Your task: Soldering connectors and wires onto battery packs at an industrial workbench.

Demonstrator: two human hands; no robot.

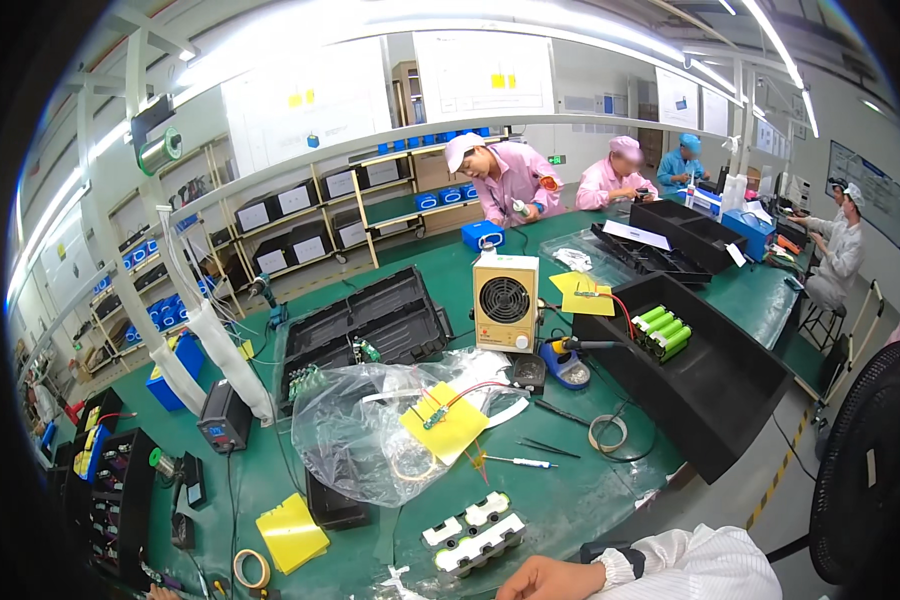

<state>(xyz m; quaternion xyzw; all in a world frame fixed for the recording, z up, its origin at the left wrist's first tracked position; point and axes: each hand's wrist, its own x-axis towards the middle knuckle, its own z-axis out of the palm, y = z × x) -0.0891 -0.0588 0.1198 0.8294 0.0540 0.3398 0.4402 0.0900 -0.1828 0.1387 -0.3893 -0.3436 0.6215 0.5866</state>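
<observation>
My right hand (550, 580), in a white sleeve, rests at the table's near edge, its fingers bent down and partly cut off by the lower edge. Just beyond it lies a battery pack (475, 533) of green cells with white strips on top; I cannot tell whether the hand touches it. A sliver of what looks like my left hand (160, 593) shows at the lower left, near a thin dark tool (162, 577). What it holds, if anything, is hidden. A roll of tape (251, 568) and yellow sheets (292, 533) lie between the hands.
A clear plastic bag (345, 440) bears a yellow sheet with a small wired board (436, 415). Beyond stand an ionizing fan (507, 303), a soldering iron stand (567, 370) and a black tray (690, 400) holding green cells. A large black fan (870, 460) stands right. Several people work across the table.
</observation>
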